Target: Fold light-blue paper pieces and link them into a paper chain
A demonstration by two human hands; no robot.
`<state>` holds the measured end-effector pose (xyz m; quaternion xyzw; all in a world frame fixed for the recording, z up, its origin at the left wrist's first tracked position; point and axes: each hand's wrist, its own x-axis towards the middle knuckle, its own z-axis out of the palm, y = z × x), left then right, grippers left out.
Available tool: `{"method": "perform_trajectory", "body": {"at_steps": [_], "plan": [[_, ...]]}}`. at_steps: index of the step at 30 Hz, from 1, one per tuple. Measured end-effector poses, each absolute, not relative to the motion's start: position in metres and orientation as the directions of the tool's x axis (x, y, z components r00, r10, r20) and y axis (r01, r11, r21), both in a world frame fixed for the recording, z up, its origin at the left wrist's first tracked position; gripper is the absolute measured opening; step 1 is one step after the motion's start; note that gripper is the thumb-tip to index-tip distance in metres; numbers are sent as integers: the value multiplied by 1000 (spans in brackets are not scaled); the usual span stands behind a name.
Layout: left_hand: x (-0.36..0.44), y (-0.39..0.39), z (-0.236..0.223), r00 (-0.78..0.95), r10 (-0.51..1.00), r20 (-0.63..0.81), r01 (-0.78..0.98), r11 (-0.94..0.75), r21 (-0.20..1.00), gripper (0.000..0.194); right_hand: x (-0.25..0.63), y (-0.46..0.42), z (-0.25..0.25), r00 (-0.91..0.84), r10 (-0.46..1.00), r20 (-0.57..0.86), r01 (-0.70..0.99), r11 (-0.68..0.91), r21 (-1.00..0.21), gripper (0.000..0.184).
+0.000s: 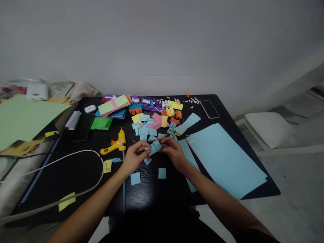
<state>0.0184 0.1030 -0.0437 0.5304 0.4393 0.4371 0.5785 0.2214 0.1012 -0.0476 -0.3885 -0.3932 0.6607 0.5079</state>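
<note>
A small folded light blue paper piece is held above the black table between my two hands. My left hand pinches its left end with thumb and forefinger. At its right end, the fingers of my right hand close on the paper. Just below lie a blue paper square and another blue square, both flat and apart from my hands. Beyond my fingers, several folded blue papers are heaped with pink papers and yellow ones. Part of the held piece is hidden by my fingers.
A yellow glue gun lies left of my hands. Large blue sheets cover the table's right side, with a phone behind them. A white cable loops across the left. Coloured paper stacks line the back; a white stool stands right.
</note>
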Motion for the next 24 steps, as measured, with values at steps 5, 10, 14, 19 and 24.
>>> {"method": "perform_trajectory", "body": {"at_steps": [5,10,14,19,24], "plan": [[16,101,-42,278,960,-12,25,6,1000,19,220,105,-49,-159,982,-102,-244,-139,-960,28],[18,100,-46,245,969,16,144,-52,988,22,222,106,-54,-176,983,-59,-124,-82,-989,18],[20,100,-52,244,969,27,221,-83,972,22,226,107,-54,-174,985,6,25,11,-1000,9],[19,97,-46,310,941,134,401,-257,879,19,240,106,-40,-236,970,52,311,126,-942,18],[5,91,-17,351,895,276,487,-426,763,16,254,91,-36,-339,941,-11,499,169,-850,26]]}}
